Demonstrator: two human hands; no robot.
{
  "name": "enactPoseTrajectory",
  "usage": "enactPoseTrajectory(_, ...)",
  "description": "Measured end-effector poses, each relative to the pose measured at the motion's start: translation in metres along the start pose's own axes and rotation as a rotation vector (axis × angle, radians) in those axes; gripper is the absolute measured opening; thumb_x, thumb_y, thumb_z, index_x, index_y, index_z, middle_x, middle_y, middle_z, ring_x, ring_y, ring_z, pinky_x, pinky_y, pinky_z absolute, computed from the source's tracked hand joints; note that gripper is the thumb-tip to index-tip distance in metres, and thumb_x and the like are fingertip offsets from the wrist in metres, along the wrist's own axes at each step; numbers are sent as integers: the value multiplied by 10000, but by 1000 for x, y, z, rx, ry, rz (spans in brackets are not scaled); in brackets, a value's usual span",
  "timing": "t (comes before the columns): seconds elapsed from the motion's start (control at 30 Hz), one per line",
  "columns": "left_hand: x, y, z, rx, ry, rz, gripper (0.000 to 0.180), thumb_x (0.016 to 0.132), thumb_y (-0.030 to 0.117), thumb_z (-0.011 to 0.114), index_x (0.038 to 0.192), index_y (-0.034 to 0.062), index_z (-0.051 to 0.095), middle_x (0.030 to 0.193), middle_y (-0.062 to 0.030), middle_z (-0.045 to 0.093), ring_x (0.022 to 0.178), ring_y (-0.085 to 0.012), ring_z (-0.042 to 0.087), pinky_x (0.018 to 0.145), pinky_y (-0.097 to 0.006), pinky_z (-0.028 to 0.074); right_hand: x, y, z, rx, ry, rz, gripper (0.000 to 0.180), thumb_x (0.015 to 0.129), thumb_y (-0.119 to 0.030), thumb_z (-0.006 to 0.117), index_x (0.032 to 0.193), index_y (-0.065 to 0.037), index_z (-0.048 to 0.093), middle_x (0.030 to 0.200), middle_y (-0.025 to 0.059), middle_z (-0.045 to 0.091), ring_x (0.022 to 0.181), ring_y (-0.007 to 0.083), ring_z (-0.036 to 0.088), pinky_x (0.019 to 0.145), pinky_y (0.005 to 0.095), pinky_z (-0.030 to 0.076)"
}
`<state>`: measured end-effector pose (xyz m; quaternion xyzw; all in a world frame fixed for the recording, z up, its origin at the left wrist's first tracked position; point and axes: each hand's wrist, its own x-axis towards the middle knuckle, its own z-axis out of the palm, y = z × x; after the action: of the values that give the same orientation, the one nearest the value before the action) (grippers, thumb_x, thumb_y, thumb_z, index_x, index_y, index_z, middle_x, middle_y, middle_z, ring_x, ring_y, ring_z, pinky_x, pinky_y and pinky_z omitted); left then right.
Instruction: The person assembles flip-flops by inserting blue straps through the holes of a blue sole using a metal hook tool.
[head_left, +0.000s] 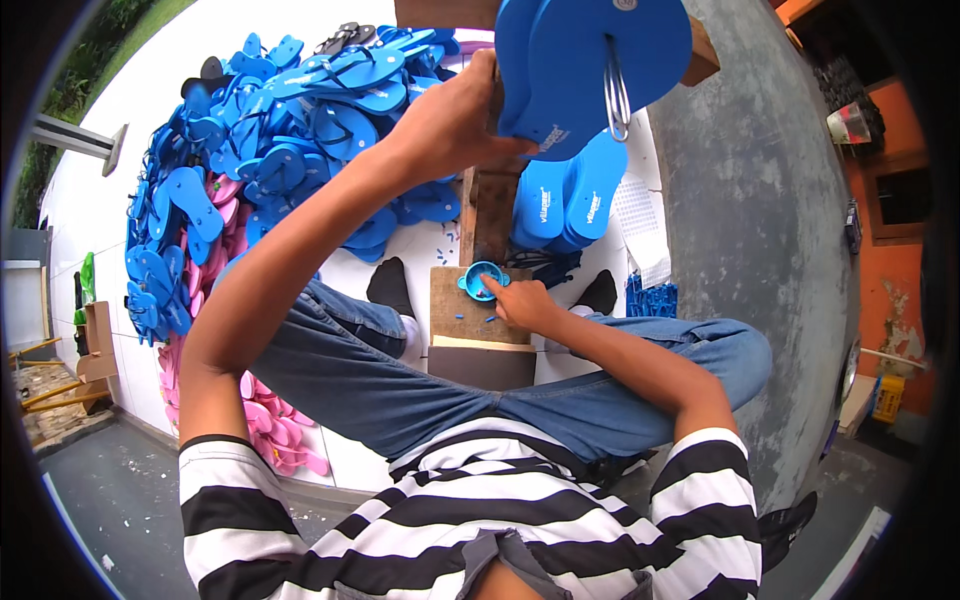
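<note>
My left hand [445,122] is closed on the edge of a blue flip-flop sole [575,85]; the thumb lies along its lower end and the fingers are hidden behind. A looped metal wire tool [617,95] sticks out of a hole in that sole, which stands raised at the top of a wooden post [490,215]. Lower down, my right hand [522,304] reaches its index finger into a small blue bowl [470,283]. The other fingers are curled, and what they pinch cannot be made out. Under the bowl is a wooden block [450,310] with a few small blue pieces.
At the left lies a big heap of blue flip-flops [285,160], with pink ones [285,430] nearer me. Strapless blue soles [570,205] stand right of the post, beside a printed sheet [643,230] and a bundle of dark blue straps [652,298]. My crossed legs surround the block.
</note>
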<state>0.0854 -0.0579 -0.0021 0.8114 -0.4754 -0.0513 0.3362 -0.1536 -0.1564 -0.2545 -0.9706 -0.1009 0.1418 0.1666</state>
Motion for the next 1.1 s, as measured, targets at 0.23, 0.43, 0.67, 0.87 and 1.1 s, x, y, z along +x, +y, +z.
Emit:
enactPoseTrajectory(0.23, 0, 1, 2, -45, 28, -23, 843, 695, 346, 861, 1283, -38, 395, 1078, -297, 636, 985, -452, 650, 841, -453, 533, -2, 11, -19, 95, -81, -12, 620, 826, -193, 604, 1428, -142, 464, 749, 178, 670, 686, 309, 676, 581, 430, 501)
enactPoseTrajectory(0.43, -2, 2, 0, -63, 12, -45, 847, 695, 349, 856, 1286, -42, 392, 1087, -292, 633, 996, -456, 648, 843, -454, 531, 9, 11, -111, 1297, -225, 357, 530, 895, -104, 464, 1419, -27, 455, 726, 7, 564, 599, 80, 478, 560, 241, 390)
enactPoseTrajectory(0.67, 0, 15, -8, -59, -36, -53, 808, 712, 320, 834, 1306, -10, 398, 1179, -258, 572, 1001, -458, 631, 834, -475, 525, -33, -12, -235, 2096, -127, 64, 544, 899, -108, 461, 1430, -3, 407, 673, 13, 405, 516, 90, 345, 471, 231, 284)
enactPoseTrajectory(0.87, 2, 11, -7, -144, -88, -91, 894, 732, 282, 829, 1410, 50, 293, 1185, -256, 607, 1054, -441, 634, 891, -474, 519, -64, -33, -296, 2022, -94, -269, 601, 873, -143, 477, 1436, 23, 351, 606, 45, 442, 455, 100, 356, 448, 270, 325)
enactPoseTrajectory(1.1, 3, 18, -7, -97, -103, -121, 971, 723, 282, 837, 1454, 54, 240, 1223, -258, 597, 1093, -431, 624, 931, -466, 511, -85, -50, -361, 1390, 327, -335, 554, 841, -144, 529, 1367, 16, 469, 608, 24, 506, 472, 58, 436, 454, 191, 343)
